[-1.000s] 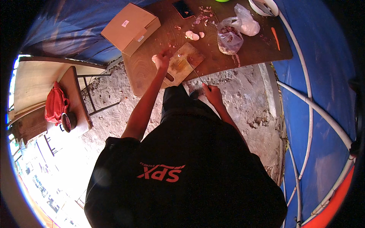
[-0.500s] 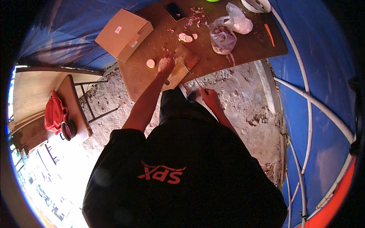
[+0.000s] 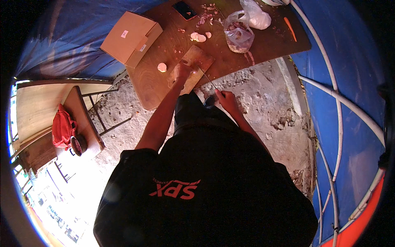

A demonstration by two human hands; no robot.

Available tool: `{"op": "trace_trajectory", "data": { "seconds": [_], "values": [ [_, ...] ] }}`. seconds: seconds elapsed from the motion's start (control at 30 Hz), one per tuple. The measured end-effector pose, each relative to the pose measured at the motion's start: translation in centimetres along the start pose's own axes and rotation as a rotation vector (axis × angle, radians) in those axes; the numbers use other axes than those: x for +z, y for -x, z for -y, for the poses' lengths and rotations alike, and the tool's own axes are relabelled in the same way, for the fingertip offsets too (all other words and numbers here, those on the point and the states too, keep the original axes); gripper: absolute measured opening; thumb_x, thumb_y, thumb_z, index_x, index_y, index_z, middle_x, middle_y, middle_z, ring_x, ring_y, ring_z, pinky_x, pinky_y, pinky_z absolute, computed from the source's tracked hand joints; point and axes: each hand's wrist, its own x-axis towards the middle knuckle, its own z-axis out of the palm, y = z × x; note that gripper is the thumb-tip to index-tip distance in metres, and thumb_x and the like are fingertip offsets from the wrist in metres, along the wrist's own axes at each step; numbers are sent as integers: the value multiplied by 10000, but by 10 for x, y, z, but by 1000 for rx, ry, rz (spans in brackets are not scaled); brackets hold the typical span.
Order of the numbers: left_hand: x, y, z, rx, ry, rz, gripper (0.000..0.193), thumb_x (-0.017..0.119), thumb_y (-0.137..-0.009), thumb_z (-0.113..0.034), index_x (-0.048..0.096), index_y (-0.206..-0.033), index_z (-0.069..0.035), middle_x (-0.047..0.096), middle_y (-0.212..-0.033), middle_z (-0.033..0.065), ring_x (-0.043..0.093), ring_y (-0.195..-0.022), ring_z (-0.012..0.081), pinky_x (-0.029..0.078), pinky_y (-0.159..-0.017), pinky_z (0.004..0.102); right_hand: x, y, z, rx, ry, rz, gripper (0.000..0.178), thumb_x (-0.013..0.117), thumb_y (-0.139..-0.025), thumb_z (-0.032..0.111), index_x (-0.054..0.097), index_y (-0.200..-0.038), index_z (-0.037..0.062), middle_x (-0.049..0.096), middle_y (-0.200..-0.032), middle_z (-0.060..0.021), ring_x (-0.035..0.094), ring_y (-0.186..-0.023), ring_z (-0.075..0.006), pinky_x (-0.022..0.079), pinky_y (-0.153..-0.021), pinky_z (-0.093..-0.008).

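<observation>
My left hand (image 3: pixel 182 71) rests over the wooden cutting board (image 3: pixel 198 55) at the table's near edge. Its fingers are bent together near the knife's tip, around something small and pale that I cannot make out. In my right hand (image 3: pixel 228 101), just off the table edge, is the handle of a knife (image 3: pixel 207 78). The thin blade slants up and left, its tip over the board. Left of the board lies a round pale cut piece (image 3: pixel 162 67). Beyond it are several similar pale pieces (image 3: pixel 198 37).
A cardboard box (image 3: pixel 131 39) stands at the back left, and a phone (image 3: pixel 184 10) lies at the far edge. Clear plastic bags (image 3: pixel 239 37) and a carrot (image 3: pixel 290 29) are on the right. Peel scraps (image 3: pixel 205 17) litter the wooden table (image 3: pixel 150 88). Blue sheeting hangs on both sides.
My left hand has turned, its fingers drawing in from the board's far side toward the knife tip. The knife has shifted slightly up and left. The whole view has moved a little.
</observation>
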Motion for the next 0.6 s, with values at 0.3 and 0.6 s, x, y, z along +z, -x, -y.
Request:
{"op": "trace_trajectory", "data": {
  "seconds": [0.3,0.6],
  "values": [
    [12,22,-1,-181,327,-95,334,770,-656,-143,663,-946,-16,725,-745,119,720,-752,243,560,-690,389,-2,7,10,-39,-34,5,539,564,-938,501,717,-811,0,643,-709,-241,665,-690,-387,482,-639,-457],
    [20,34,-20,-131,40,-277,258,782,-676,-168,676,-889,-69,721,-779,106,707,-735,293,548,-657,394,7,5,7,-75,27,-47,556,591,-949,469,657,-735,-39,572,-564,-149,587,-547,-197,446,-568,-390]
  ]
}}
